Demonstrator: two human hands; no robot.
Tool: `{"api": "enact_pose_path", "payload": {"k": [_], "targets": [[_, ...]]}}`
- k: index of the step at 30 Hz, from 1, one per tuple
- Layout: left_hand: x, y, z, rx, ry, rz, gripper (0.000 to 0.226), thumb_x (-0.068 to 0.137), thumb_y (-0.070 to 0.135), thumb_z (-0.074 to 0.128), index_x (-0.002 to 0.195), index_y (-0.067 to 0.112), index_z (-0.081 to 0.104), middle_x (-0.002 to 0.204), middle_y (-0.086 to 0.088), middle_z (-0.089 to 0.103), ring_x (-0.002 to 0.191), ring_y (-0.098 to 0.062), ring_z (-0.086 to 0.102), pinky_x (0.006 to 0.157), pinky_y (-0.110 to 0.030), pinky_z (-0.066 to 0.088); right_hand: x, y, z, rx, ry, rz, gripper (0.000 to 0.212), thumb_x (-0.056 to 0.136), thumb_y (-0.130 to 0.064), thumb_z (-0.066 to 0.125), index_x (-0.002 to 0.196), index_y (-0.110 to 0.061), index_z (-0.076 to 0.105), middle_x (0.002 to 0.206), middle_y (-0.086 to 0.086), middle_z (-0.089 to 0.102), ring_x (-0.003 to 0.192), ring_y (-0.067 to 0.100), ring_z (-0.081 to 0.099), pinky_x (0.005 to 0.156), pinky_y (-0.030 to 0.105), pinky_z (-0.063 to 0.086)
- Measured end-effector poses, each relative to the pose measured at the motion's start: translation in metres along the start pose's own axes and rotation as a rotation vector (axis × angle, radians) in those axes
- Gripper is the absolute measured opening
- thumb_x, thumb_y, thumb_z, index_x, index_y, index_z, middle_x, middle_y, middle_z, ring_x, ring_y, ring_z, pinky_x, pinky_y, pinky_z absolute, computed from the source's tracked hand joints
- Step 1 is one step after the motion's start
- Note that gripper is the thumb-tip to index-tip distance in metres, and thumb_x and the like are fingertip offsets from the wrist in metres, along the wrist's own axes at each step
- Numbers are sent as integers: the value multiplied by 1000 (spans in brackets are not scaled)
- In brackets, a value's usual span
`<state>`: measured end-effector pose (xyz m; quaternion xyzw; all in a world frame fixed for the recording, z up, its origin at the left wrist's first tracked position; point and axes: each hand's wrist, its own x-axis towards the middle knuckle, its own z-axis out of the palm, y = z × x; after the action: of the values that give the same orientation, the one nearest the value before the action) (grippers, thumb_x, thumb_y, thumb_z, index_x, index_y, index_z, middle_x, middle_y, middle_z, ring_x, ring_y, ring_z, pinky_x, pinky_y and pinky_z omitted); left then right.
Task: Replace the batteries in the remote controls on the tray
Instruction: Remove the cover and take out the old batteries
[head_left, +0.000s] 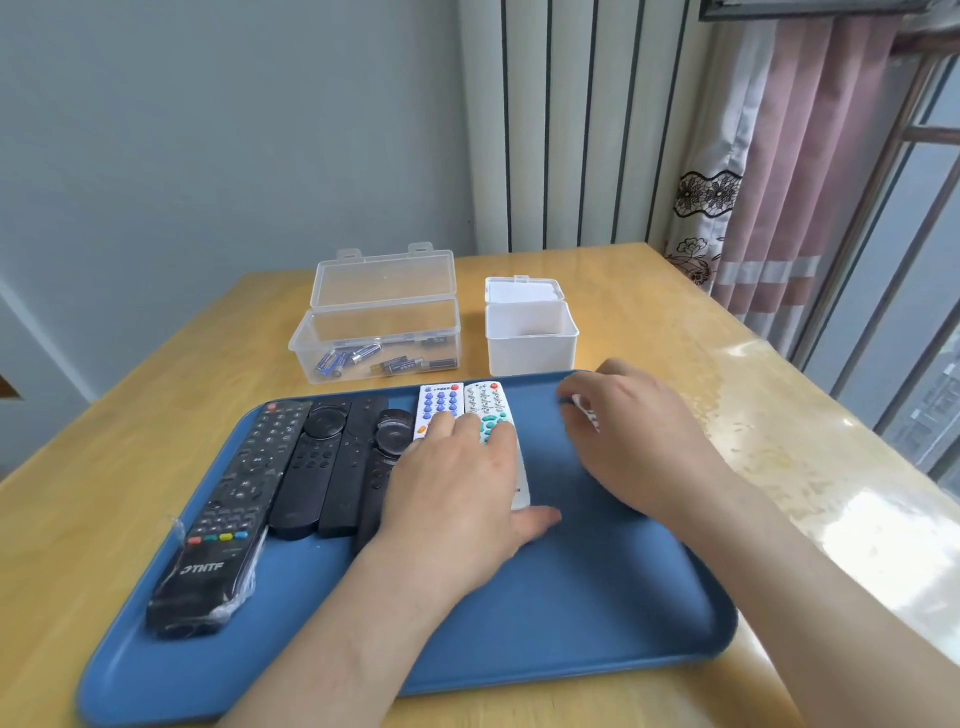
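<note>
Left hand (457, 483) is laid flat, fingers straight and together, across two white remotes, with the thumb spread onto the blue tray (597, 597). Of the blue-buttoned remote (440, 408) and the green-buttoned remote (488, 410) only the far ends are shown beyond the fingertips; the rest is hidden under the palm. Both are set face up, long axes running away from the person. To the left of this hand, four black remotes are lined up parallel to them: the wrapped TNTF remote (218, 509), the round-pad remote (311, 457), the slim remote (353, 457), and the dial remote (384, 452), whose near end is covered by the wrist.

Right hand (634, 436), held apart from the left, is curled round a small white item (584, 410) near the tray's far rim; what it is cannot be made out. Beyond the left hand, on the table (156, 415), batteries (363, 361) are held in a clear box (374, 322) with its lid up. A white box (530, 338) is stood open beyond the right fingertips.
</note>
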<state>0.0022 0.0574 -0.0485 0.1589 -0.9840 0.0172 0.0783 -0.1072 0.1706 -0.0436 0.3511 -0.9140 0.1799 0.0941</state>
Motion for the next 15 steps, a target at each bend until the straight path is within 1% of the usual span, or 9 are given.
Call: {"api": "enact_pose_path", "payload": {"k": [2,4,5,7,8,9,11,13,15], "targets": [[1,0,-2,10,35,-12,53,82,66,53,112,22,47,115,2,56,114,-21,43,79,-30,37,-1,-12,4,143,-61,-22,30,96,-13,40,112,-9,66,102,10,68,101,29,59,80,37,46],[2,1,-4,6,104,-1,37,86,55,49,103,22,50,107,1,62,105,-21,48,71,-29,31,-5,-22,9,237,-196,-3,36,97,-13,39,124,-14,63,111,7,69,107,26,59,82,31,45],[1,1,-5,11,131,5,33,88,52,46,101,22,52,103,0,65,101,-22,51,69,-29,31,-6,-25,13,275,-243,-3,36,96,-13,39,123,-15,63,106,7,69,100,26,60,78,31,45],[2,0,-6,4,170,4,33,90,50,42,101,21,53,96,-3,67,93,-25,57,66,-30,31,-5,-27,17,425,-280,18,32,92,-9,39,114,-10,63,84,7,67,77,24,56,70,35,47],[3,-1,-5,-36,185,-6,33,90,51,43,101,21,53,93,-4,68,89,-26,60,66,-31,34,-5,-27,16,563,-290,70,30,93,-8,40,115,-6,60,78,7,64,71,21,54,69,37,50],[4,-3,-5,-106,193,-27,31,89,51,45,101,23,54,89,-3,68,87,-27,61,68,-33,37,-5,-29,15,729,-303,144,31,94,-8,42,121,-3,56,78,6,64,70,19,56,74,39,55],[7,-7,-7,-292,202,-109,25,87,47,52,103,28,57,87,2,71,89,-25,62,75,-34,45,-6,-32,14,1060,-337,304,43,98,-10,47,140,-6,43,93,2,69,81,18,67,84,38,59],[8,-13,-11,-473,204,-218,29,84,40,59,112,34,59,86,8,73,93,-19,63,81,-31,48,-7,-32,13,1226,-345,400,53,100,-11,50,149,-7,31,111,5,64,93,20,69,84,35,59],[9,-19,-14,-527,223,-253,32,83,36,62,115,36,61,86,10,74,94,-16,63,84,-30,48,-7,-32,12,1250,-340,397,43,100,-10,50,142,-4,41,120,9,62,101,23,69,84,32,59]]}}
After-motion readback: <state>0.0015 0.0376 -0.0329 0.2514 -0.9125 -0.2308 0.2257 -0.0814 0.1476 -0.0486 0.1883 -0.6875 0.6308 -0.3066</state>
